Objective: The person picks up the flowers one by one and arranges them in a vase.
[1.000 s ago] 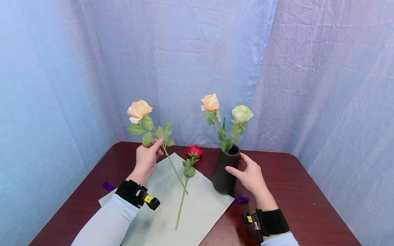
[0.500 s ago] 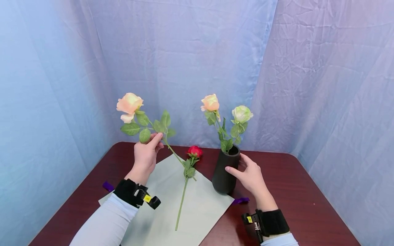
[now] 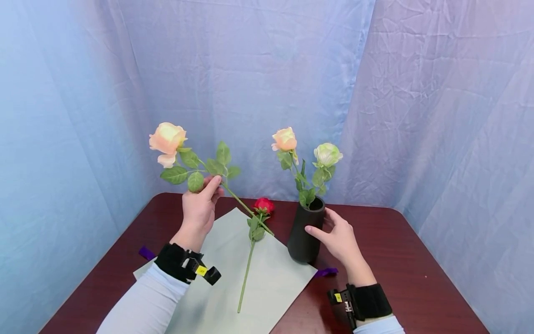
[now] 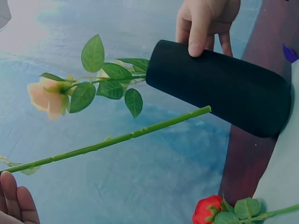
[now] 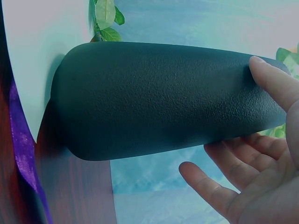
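Note:
My left hand pinches the stem of a peach rose up among its leaves. The bloom leans to the left, and the bare stem slants down to the right, its cut end in front of the vase in the left wrist view. In the head view that end passes over a red rose lying down. My right hand holds a black vase near its mouth, thumb in front and fingers behind. Another peach rose and a pale green rose stand in the vase.
A pale sheet of paper lies on the dark red table, under the red rose. Purple ribbon sticks out at its right corner, and more purple ribbon at its left. Blue curtains hang behind the table.
My left hand has lifted the peach rose slightly. Its bloom has swung up and left, and the stem's lower end has moved up and right toward the vase. The right hand and vase stay put.

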{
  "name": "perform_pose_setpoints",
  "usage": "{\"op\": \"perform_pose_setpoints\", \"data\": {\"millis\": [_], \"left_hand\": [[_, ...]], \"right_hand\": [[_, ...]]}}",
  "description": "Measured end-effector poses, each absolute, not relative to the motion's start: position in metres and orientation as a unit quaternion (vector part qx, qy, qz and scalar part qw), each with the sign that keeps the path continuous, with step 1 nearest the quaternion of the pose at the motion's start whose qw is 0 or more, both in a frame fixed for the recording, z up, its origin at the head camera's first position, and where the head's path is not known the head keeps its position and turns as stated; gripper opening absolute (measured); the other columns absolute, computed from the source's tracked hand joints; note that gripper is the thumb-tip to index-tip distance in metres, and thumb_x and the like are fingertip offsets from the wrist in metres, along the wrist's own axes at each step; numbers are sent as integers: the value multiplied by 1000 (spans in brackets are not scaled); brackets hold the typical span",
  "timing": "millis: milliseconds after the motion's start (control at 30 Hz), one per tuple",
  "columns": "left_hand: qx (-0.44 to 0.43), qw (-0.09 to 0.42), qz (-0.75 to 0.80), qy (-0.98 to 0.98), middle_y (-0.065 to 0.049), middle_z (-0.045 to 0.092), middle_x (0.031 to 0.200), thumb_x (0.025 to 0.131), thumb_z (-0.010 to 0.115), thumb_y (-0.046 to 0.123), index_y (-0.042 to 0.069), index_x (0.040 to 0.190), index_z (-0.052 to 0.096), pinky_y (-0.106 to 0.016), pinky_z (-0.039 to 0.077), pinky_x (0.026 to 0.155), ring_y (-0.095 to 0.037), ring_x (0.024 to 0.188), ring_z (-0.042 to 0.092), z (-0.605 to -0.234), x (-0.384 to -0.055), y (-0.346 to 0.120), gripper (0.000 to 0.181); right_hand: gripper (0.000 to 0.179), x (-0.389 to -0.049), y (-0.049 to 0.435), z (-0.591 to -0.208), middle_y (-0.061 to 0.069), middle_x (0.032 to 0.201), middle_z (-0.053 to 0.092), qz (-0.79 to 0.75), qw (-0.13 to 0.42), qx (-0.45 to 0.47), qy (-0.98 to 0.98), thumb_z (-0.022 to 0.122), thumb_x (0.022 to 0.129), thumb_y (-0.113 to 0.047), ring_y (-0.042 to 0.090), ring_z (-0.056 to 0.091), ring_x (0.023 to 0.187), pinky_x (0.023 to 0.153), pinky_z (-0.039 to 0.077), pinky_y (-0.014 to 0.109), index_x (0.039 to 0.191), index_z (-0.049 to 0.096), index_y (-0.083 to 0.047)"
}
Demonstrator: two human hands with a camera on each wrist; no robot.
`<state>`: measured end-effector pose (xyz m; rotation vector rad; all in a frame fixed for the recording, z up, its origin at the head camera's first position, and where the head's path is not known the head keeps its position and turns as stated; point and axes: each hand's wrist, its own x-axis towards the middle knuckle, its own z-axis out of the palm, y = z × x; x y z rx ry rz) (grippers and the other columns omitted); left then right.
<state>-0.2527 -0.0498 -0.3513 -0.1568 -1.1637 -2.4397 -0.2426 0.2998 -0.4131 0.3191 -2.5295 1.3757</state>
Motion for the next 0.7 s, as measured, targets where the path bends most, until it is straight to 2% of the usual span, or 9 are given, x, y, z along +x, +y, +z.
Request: {"op": "perform_pose_setpoints", "data": {"millis": [233, 467, 700], "left_hand": [[-68, 214, -887, -403, -5, 73, 87, 93, 74, 4, 10, 87, 73, -29, 56, 80, -15, 70, 69, -346, -250, -47, 8], [-70, 213, -893, -391, -5, 73, 88, 91, 78, 7, 9, 90, 71, -31, 56, 85, -15, 74, 70, -344, -248, -42, 7], [-69, 214, -897, -381, -5, 74, 89, 92, 76, 7, 10, 89, 69, -31, 56, 85, -15, 76, 70, -340, -246, -38, 8]], "right_hand": [[85, -242, 299, -413, 14, 142, 58, 471, 117, 105, -868, 83, 85, -46, 33, 59, 127, 97, 51, 53, 154, 44, -15], [85, -242, 299, -413, 14, 142, 58, 471, 117, 105, -868, 82, 85, -47, 33, 58, 127, 97, 51, 53, 153, 45, -15], [84, -242, 299, -413, 14, 141, 59, 470, 120, 107, -868, 83, 84, -47, 33, 59, 127, 97, 51, 53, 153, 45, -14]]}}
